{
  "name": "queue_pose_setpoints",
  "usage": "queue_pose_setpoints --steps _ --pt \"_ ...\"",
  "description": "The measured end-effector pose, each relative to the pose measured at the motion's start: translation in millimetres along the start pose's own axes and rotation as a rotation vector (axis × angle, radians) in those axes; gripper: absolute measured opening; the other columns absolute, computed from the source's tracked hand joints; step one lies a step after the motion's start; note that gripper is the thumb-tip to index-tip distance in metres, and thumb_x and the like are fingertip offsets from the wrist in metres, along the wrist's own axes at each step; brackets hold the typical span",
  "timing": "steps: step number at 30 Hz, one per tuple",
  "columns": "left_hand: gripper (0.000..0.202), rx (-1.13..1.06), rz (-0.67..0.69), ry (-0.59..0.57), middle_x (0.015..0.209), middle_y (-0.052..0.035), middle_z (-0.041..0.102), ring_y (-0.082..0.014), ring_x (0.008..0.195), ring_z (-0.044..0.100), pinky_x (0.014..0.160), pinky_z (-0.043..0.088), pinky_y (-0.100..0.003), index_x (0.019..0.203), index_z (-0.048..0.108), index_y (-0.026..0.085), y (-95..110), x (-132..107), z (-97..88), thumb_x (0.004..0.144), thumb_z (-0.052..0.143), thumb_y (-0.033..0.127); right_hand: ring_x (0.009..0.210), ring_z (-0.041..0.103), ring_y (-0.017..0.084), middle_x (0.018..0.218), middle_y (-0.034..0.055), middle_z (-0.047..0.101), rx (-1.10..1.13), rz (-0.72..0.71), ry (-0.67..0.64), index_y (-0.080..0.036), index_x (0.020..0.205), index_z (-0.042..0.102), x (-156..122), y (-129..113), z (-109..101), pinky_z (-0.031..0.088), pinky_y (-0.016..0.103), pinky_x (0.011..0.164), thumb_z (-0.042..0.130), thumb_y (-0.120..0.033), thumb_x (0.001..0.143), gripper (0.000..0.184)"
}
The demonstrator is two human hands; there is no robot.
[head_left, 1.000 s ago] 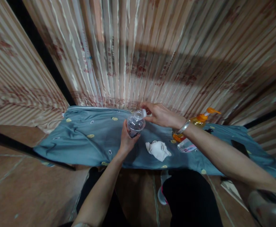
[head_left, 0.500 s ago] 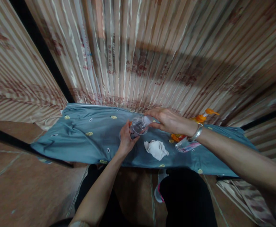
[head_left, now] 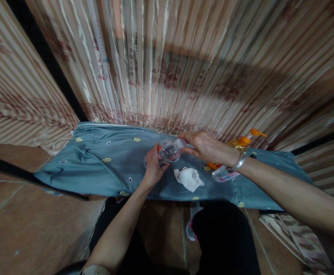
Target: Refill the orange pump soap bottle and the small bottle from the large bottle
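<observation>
A clear plastic bottle (head_left: 169,152) is tilted over the cloth-covered surface, its white cap (head_left: 180,143) up and to the right. Around the bottle's lower body wraps my left hand (head_left: 154,168). The fingertips and thumb of my right hand (head_left: 201,146) pinch the cap; a silver bangle circles that wrist. Just below the bottle lies a crumpled white cloth or tissue (head_left: 189,179). Under my right wrist a second clear bottle (head_left: 223,174) with a pink marking is partly hidden. Behind the same wrist shows an orange-topped pump bottle (head_left: 243,141), also partly covered.
A blue-grey cloth (head_left: 118,152) with yellow pineapple prints covers the long, low surface. Behind it hangs a striped curtain (head_left: 167,76). Black metal poles (head_left: 49,65) stand at both sides. My knees (head_left: 227,236) are close to the front edge, above a brown tiled floor (head_left: 35,229).
The bottle now leans more to the right, with its cap slightly higher and farther right. Both hands keep their hold. The whole view has shifted slightly.
</observation>
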State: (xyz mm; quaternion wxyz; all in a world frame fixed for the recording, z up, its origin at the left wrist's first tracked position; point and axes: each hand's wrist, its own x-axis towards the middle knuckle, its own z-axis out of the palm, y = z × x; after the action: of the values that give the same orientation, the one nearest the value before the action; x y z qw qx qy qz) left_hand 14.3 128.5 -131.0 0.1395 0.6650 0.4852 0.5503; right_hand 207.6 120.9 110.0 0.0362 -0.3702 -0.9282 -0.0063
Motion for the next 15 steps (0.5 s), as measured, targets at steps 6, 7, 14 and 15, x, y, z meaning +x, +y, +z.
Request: queue_pose_setpoints --steps 6,7,14,15 --pt "0.106 0.031 0.027 0.005 0.15 -0.0195 0.06 -0.0398 0.134 0.063 0.117 0.046 -0.063 0.161 0.035 0.024 0.0 -0.4 1.1 0.071 0.091 0.02 0.078 0.073 0.027 0.082 0.0127 0.077 -0.145 0.179 -0.108 -0.01 0.109 0.069 4.3 -12.0 -4.4 0.038 0.031 0.065 0.055 -0.045 0.109 0.037" --pt "0.106 0.033 0.031 0.006 0.15 -0.0192 0.06 -0.0398 0.135 0.063 0.117 0.046 -0.063 0.161 0.035 0.025 0.0 -0.4 1.0 0.071 0.091 0.021 0.078 0.074 0.028 0.081 0.0133 0.077 -0.161 0.195 -0.109 -0.009 0.111 0.069 4.4 -13.1 -5.1 0.037 0.032 0.065 0.053 -0.047 0.11 0.041" --pt "0.105 0.042 0.049 0.003 0.149 -0.021 0.06 -0.0403 0.134 0.063 0.115 0.048 -0.062 0.161 0.035 0.022 -0.6 -0.4 -1.3 0.072 0.091 0.021 0.106 0.076 0.027 0.122 0.0163 0.079 -0.018 0.018 -0.053 -0.012 0.141 0.059 2.1 -8.0 -4.4 0.049 0.03 0.081 0.072 -0.03 0.1 0.047" --pt "0.105 0.042 0.05 0.002 0.149 -0.0207 0.06 -0.0404 0.134 0.063 0.115 0.048 -0.063 0.161 0.035 0.023 -0.8 -0.6 -1.3 0.072 0.091 0.021 0.103 0.077 0.026 0.118 0.0155 0.08 -0.022 0.015 -0.07 -0.012 0.136 0.063 2.4 -7.8 -3.6 0.049 0.03 0.079 0.07 -0.028 0.101 0.039"
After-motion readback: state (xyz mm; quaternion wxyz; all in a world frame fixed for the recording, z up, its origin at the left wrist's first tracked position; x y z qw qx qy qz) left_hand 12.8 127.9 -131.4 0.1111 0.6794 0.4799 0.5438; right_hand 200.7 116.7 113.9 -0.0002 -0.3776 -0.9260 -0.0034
